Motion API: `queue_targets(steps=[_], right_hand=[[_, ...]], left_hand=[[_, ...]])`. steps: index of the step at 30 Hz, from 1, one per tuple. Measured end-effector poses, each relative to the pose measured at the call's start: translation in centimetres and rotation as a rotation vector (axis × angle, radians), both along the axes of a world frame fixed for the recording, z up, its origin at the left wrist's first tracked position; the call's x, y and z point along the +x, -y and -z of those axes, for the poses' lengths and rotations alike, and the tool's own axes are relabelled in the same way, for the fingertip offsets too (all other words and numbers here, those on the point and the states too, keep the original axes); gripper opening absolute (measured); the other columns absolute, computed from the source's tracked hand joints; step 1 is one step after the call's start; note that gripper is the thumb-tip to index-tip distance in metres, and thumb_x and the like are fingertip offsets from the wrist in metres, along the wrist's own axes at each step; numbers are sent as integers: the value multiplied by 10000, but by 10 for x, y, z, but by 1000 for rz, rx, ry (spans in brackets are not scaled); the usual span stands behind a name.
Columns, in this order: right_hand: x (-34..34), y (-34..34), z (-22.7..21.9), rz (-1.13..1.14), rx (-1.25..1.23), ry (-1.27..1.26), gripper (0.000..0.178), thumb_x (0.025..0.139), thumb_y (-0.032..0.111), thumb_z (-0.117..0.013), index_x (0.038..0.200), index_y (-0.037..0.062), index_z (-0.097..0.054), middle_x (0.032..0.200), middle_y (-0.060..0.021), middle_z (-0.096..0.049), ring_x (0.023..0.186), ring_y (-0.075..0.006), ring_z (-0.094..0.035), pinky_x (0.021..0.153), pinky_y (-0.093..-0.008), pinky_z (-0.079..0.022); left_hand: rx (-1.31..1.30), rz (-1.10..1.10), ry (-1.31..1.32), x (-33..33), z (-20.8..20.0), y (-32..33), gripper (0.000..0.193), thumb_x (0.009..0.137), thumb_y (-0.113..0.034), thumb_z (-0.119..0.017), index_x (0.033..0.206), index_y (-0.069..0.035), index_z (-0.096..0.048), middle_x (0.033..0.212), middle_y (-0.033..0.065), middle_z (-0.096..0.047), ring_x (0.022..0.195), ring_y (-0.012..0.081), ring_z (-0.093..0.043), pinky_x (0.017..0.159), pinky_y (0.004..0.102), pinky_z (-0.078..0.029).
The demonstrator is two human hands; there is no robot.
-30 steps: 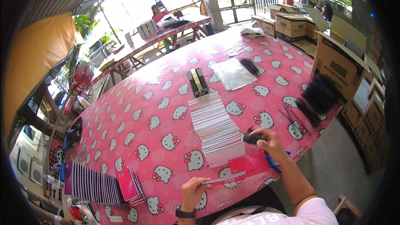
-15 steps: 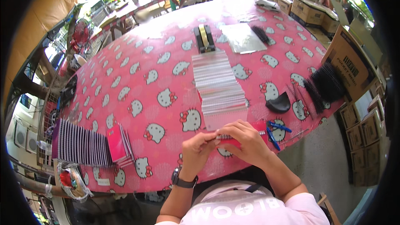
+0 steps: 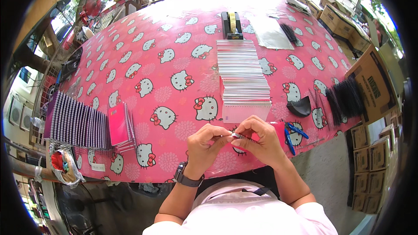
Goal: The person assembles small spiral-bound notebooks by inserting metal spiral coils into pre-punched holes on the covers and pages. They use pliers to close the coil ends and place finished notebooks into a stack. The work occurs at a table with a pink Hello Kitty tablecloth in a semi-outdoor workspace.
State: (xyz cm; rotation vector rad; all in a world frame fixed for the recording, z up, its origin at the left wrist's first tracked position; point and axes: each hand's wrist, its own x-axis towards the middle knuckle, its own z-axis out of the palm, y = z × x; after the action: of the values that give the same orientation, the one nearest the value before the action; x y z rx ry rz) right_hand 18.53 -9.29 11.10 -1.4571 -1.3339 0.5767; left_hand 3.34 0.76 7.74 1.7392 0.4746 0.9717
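Note:
Just before me at the table's near edge, my left hand [image 3: 210, 144] and my right hand [image 3: 260, 141] meet with fingertips pinched. Between them is the dark spiral coil [image 3: 249, 138] along the edge of a small notebook, mostly hidden by the fingers. A bit of pink cover [image 3: 278, 127] shows beyond my right hand. Right of that hand lie blue-handled pliers [image 3: 293, 136] with handles spread. Directly beyond my hands runs a long row of unbound notebook page blocks [image 3: 244, 78], the nearest one pink with punched holes along its edge.
Spiral notebooks [image 3: 80, 124] and pink-covered notebooks [image 3: 119, 126] stand at left. A black tape dispenser [image 3: 232, 26] sits past the page row. On the right are black coils [image 3: 346, 100], a black curved piece [image 3: 299, 106] and a cardboard box [image 3: 374, 85]. A clear plastic sheet [image 3: 270, 32] lies farther back.
My view has shifted, so the table sits differently in the picture. Both hands have turned the notebook, and its pink cover, visible below the fingers before, is now mostly out of sight.

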Motion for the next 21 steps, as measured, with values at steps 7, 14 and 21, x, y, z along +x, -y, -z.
queue_targets(steps=[7,14,21], right_hand=[[-5,-8,8,22,93,129,260,792,198,-737,925,3,-628,828,-87,-599,789,-187,-609,646,-310,-485],[-18,-10,8,130,158,6,211,808,96,-707,984,12,-627,858,-97,-641,780,-178,-622,657,-287,-507],[-14,-8,16,88,199,70,244,778,153,-757,922,20,-611,802,-80,-590,668,-170,-594,587,-269,-485]], left_hand=[[-147,-45,2,0,7,1,115,771,-44,-748,858,-30,-674,780,45,-662,666,82,-605,589,215,-494],[-133,-42,23,-2,4,-2,118,807,-10,-717,904,4,-653,782,36,-662,692,39,-592,566,159,-450],[-22,-74,13,-1,1,2,107,776,27,-716,870,-15,-689,780,33,-657,670,56,-585,556,185,-456]])
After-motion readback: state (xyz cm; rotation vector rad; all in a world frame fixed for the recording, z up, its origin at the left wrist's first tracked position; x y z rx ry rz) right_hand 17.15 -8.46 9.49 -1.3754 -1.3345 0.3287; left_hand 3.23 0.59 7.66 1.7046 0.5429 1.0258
